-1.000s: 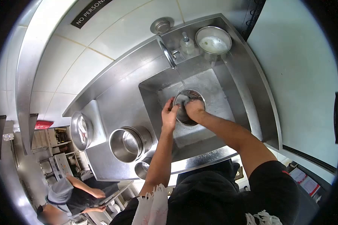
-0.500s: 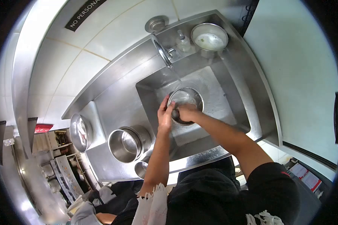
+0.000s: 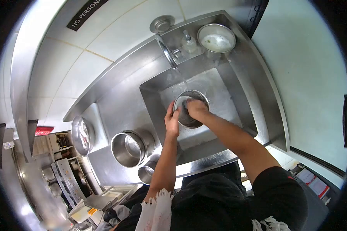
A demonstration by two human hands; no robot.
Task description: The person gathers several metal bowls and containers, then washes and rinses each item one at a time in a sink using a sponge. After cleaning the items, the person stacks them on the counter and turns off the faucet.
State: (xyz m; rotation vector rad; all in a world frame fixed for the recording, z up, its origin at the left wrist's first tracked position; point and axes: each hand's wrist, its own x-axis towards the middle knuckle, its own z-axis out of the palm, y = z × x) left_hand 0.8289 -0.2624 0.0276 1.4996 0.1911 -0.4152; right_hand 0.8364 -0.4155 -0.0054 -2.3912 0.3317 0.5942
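Observation:
A round metal bowl is in the sink, under a thin stream of water from the curved faucet. My left hand grips the bowl's left side, with the thumb over the rim. Inside the bowl, my right hand has its fingers bent down near the upper middle. The fingers are closed round something dark that I cannot make out. Wet, grimy-looking marks show on the bowl's inner wall.
Nested metal pots and a small pot stand left of the sink. An oval metal bowl is further left. Behind the sink are a soap bottle and a pot with foamy liquid. Part of a person shows below left.
My right hand has moved up and right inside the bowl. My left hand has shifted slightly right with the bowl. At the lower left, the other person has moved, and a metal tray now shows.

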